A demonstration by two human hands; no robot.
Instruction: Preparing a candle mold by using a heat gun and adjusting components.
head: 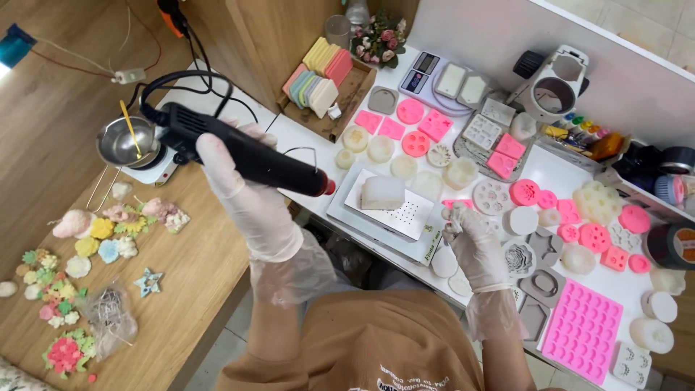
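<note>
My left hand [242, 192], in a clear glove, grips a black corded heat gun [250, 153] held level, its red-tipped nozzle pointing right toward a white wax block [382, 192]. That block rests on a perforated white tray [405, 217]. My right hand [474, 246], also gloved, pinches a small pale moulded piece [457, 213] just right of the tray's corner. My brown sleeves fill the bottom of the view.
Pink silicone moulds [583, 329] and white moulds cover the white table [557, 170]. A scale [427, 71], coloured soap bars [318, 72] and a white machine [554, 87] stand at the back. A metal pot on a hotplate [130, 143] and coloured wax flowers [65, 289] sit on the wooden bench.
</note>
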